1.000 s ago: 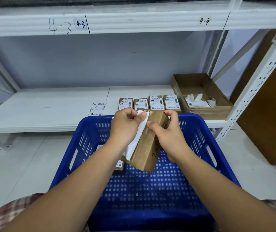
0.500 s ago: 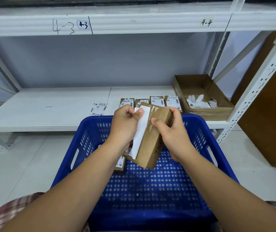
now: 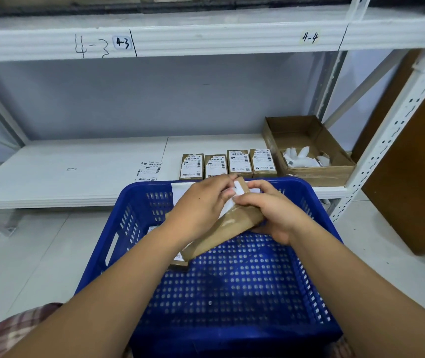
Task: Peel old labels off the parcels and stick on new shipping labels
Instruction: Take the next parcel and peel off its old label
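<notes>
I hold a brown cardboard parcel (image 3: 225,229) tilted over the blue basket (image 3: 232,293). My left hand (image 3: 201,205) pinches the white label (image 3: 228,206) at the parcel's top end. My right hand (image 3: 275,211) grips the parcel from the right, thumb pressed by the label's edge. Most of the label is hidden under my fingers. Another labelled parcel (image 3: 177,259) lies in the basket under my left forearm. Several parcels with labels (image 3: 228,164) stand in a row on the shelf behind the basket. A sheet of labels (image 3: 149,170) lies left of them.
An open cardboard box (image 3: 309,148) with crumpled white label scraps sits on the shelf at the right. The white metal shelf (image 3: 64,174) stretches left. A shelf upright (image 3: 397,120) and a brown board (image 3: 423,156) stand at the right.
The parcel has tipped flatter and lower over the basket. Both hands have closed together at its top end, and less of the white label shows than before.
</notes>
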Motion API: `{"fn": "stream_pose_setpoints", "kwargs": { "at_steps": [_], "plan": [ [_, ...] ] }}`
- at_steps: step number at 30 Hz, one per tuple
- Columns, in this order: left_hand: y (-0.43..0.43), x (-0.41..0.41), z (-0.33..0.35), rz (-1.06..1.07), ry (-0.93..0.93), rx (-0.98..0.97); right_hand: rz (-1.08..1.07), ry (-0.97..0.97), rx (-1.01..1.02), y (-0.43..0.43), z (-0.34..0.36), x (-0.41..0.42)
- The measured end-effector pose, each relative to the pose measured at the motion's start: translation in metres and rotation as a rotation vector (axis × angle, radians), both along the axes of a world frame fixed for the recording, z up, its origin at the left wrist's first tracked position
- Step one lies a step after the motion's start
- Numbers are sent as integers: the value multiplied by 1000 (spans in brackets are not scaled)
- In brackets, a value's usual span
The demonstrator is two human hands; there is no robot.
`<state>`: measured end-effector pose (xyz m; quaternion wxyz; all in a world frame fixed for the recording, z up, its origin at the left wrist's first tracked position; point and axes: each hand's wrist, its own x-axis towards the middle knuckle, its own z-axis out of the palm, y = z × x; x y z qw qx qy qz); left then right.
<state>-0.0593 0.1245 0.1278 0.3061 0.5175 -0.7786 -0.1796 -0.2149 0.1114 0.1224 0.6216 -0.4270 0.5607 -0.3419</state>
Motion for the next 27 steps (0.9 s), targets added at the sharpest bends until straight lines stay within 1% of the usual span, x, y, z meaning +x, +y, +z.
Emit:
{"fn": "stream_pose_setpoints", "kwargs": {
  "at_steps": [1,2,3,6,7,8,9,11,13,14,16,17,18,24,27],
  "plan": [
    [-1,1,1,3,22,2,19,-5,-2,0,0,-1],
    [-2,2,3,22,83,35,25,-5,-6,1,0,-1],
    [-4,4,5,38,152,103,23,-3,-10,2,1,-1],
    [-7,6,11,-1,383,412,-6,4,-24,4,3,-1],
    [-6,6,12,1,465,486,-19,9,-29,5,2,-1],
    [-5,5,12,19,530,527,-35,13,-35,5,2,1],
    [-3,3,12,48,556,523,-51,21,-43,6,2,2],
    [1,-1,13,104,516,424,-73,36,-59,7,1,4],
    [6,-5,16,128,473,372,-73,70,-90,8,-1,7],
    [7,-6,15,145,409,347,-80,95,-111,8,-3,9],
    [7,-5,10,207,188,235,-114,134,-138,9,-7,12],
    [6,-5,8,236,113,190,-128,142,-147,9,-9,14],
    [5,-6,6,258,82,169,-137,146,-154,9,-11,15],
    [0,-5,6,282,127,229,-143,151,-199,11,-16,19],
    [1,-6,5,280,222,261,-137,121,-194,13,-17,22]
  ]
}}
